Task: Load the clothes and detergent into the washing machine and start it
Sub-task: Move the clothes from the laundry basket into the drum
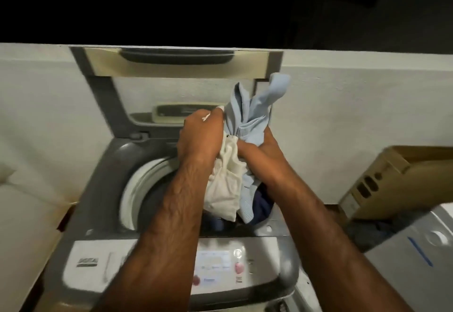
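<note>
Over the drum (137,184), twelve o'clock from the panel (215,262), clothes (247,115) are clenched by left hand (201,137) and right hand (262,149) (loading step), release due next.

Dim scene, black above wall; motion blur, edges warped.

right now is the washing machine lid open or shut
Open. The lid stands raised behind the drum, whose white rim is exposed; the left hand and right hand hold clothes over it.
</note>
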Tool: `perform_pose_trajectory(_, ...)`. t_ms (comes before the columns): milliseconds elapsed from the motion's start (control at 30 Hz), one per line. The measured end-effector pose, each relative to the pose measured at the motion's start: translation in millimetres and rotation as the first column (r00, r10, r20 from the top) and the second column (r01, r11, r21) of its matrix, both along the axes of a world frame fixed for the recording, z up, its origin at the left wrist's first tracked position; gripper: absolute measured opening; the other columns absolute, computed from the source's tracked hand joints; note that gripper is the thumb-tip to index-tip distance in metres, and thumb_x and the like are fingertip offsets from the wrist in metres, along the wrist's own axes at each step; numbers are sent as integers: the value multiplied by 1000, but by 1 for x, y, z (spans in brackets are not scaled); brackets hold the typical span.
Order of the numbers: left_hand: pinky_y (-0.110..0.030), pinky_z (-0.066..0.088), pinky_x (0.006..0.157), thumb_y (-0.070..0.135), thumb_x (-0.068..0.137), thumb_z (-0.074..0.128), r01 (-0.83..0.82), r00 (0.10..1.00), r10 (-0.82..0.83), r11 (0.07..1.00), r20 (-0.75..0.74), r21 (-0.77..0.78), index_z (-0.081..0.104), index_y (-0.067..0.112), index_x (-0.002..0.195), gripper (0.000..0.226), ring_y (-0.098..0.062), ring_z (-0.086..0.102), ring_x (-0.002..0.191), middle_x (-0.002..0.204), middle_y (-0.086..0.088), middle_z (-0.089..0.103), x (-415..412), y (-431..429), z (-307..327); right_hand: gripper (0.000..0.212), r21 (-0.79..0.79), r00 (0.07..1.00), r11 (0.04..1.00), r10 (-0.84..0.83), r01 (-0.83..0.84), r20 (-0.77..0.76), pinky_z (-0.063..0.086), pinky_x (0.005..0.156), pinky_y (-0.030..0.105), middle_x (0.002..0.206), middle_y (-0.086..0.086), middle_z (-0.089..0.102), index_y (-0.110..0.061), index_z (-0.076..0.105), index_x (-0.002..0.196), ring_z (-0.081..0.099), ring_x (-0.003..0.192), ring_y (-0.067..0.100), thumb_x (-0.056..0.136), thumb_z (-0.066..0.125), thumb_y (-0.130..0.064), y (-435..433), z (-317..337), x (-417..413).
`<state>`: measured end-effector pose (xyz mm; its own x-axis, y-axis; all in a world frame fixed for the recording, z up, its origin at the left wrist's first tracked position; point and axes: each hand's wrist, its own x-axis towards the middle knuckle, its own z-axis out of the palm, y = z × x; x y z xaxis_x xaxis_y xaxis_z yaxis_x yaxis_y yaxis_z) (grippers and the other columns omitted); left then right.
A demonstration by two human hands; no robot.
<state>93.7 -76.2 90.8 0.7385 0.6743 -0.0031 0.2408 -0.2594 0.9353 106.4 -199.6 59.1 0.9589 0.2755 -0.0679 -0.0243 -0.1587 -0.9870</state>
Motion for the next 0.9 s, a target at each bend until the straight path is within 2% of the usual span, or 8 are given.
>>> perform_pose_trajectory(167, -34, 45, 73, 42, 89, 50, -154, 988, 154, 988, 14, -17, 61, 16, 69, 34, -28, 65, 85, 81, -1, 69, -24, 87, -23, 91, -22, 988, 989, 147, -148, -47, 59, 91, 41, 125, -21, 68, -47, 42, 141, 71, 104, 10, 58, 80, -55, 89, -15, -8)
perform_pose_trajectory(333, -43, 51, 94, 40, 94, 42, -149, 986, 147, 989, -73, -16, 70, 13, 103, 39, -35, 64, 103, 111, -12, 72, -16, 132, -80, 95, -138, 982, 972, 189, -189, -12, 56, 97, 46, 126, -15, 67, -44, 42, 140, 68, 111, 14, 55, 84, -51, 139, -79, 13)
perform_pose_trajectory(400, -45, 46, 105, 42, 91, 36, -66, 975, 43, 993, -218, -100, 66, 13, 120, 51, -37, 59, 116, 127, -16, 65, -2, 140, -112, 91, -140, 978, 968, 207, -207, -13, 58, 95, 42, 126, -4, 68, -30, 44, 143, 69, 111, 15, 62, 86, -30, 140, -107, 22)
perform_pose_trajectory(500, -39, 53, 98, 41, 98, 38, 24, 953, -140, 921, -271, -389, 61, 7, 134, 54, -37, 61, 120, 134, -17, 63, 3, 130, -151, 47, -160, 970, 957, 231, -241, -80, 57, 72, 21, 99, 8, 68, 4, 56, 125, 69, 87, 14, 81, 65, 17, 126, -140, 31)
perform_pose_trajectory(600, -27, 57, 77, 32, 108, 37, -46, 955, -149, 780, -255, -625, 60, 1, 133, 46, -29, 63, 109, 126, -11, 62, -6, 110, -165, 37, -277, 933, 938, 108, -210, -342, 47, 51, 23, 74, 6, 61, -11, 66, 110, 57, 60, 18, 85, 54, 15, 112, -161, 27)
perform_pose_trajectory(700, -32, 46, 87, 38, 109, 34, -76, 927, -165, 798, -338, -598, 51, 9, 142, 48, -26, 51, 120, 136, -1, 49, -11, 96, -167, 38, -296, 891, 926, 82, -234, -447, 53, 67, 38, 91, 12, 65, -25, 66, 106, 62, 84, 28, 90, 50, 5, 105, -176, 27)
perform_pose_trajectory(767, -33, 42, 82, 37, 110, 34, -64, 920, -173, 819, -352, -571, 54, 7, 134, 44, -23, 53, 111, 131, -3, 52, -8, 93, -166, 38, -317, 905, 920, 81, -229, -417, 54, 72, 38, 108, 13, 68, -23, 66, 121, 63, 98, 31, 92, 52, -3, 97, -176, 30)
perform_pose_trajectory(900, -29, 42, 73, 31, 102, 47, 94, 856, -305, 885, -417, -456, 66, 17, 97, 24, -18, 53, 77, 102, -8, 63, 4, 73, -158, 26, -317, 933, 908, 172, -274, -315, 48, 61, 25, 97, 10, 69, -17, 73, 109, 60, 86, 20, 93, 56, -5, 74, -156, 35)
